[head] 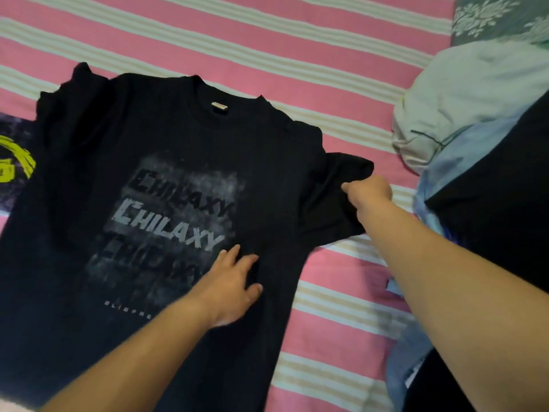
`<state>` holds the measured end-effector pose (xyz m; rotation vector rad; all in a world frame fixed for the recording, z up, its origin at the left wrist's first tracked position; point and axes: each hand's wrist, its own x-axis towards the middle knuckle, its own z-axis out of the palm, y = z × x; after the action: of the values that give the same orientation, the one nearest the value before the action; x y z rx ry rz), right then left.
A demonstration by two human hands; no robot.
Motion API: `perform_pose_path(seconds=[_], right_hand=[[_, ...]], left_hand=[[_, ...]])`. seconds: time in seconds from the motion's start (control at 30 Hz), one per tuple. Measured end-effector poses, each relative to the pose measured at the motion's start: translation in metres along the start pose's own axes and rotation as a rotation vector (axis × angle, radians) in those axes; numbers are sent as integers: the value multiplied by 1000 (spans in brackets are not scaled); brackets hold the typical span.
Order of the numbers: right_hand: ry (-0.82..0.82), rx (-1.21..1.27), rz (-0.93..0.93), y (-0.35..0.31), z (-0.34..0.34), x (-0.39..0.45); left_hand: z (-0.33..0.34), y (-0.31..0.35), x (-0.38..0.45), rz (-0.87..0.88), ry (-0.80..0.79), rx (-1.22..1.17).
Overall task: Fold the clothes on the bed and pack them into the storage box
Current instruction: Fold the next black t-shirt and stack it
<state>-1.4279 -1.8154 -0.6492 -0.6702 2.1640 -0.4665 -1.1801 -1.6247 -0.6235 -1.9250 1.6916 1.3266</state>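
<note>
While black cotton t-shirt with grey CHILAXY print [166,203] lies face-up on pink striped bedsheet [341,292], left hand [234,289] presses flat on it, fingers spread, holding nothing. Beyond, right hand [370,191] pinches sleeve edge. Looks like first fold; next, swing sleeve over toward left hand. Storage box not in view.

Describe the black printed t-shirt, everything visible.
The black short-sleeved cotton-looking t-shirt lies face up, spread on the pink and cream striped bedsheet, collar away from the camera with a small neck label showing. A faded grey chest print repeats "CHILAXY", with small text below. The left hand presses flat on the front, fingers spread. The right hand pinches the right-side sleeve, lifting it. The far sleeve is bunched up. Its left edge overlaps a dark garment with a yellow print.
</note>
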Motion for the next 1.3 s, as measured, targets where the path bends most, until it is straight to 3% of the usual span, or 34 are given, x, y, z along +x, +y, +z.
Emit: perform_pose_path(seconds=[0.07,0.1,0.17,0.33,0.53,0.7,0.93,1.1,1.2,1.3], right_hand=[[140,230,-22,12,-25,-6],[232,233,-81,23,-36,-8],[266,157,-89,46,-49,-20],[9,134,80,91,-37,9],[-187,450,328,118,-42,23],[-139,307,80,58,-63,-44],[-275,495,73,7,-49,-82],[-499,613,-96,-100,9,-168],[-627,645,-127,-146,60,-204],[-696,595,-155,-164,119,-214]], left_hand=[[36,26,-22,-73,29,20],[55,36,-31,-108,31,34],[90,47,-41,-148,61,121],[119,49,-38,-164,194,251],[138,40,-74,-203,267,231],[148,24,-114,-381,185,-107],[139,-32,-157,-455,284,-569],[84,-102,-186,-353,603,-543],[54,-157,-190,-366,655,-496],[40,-212,-178,-375,585,-408]])
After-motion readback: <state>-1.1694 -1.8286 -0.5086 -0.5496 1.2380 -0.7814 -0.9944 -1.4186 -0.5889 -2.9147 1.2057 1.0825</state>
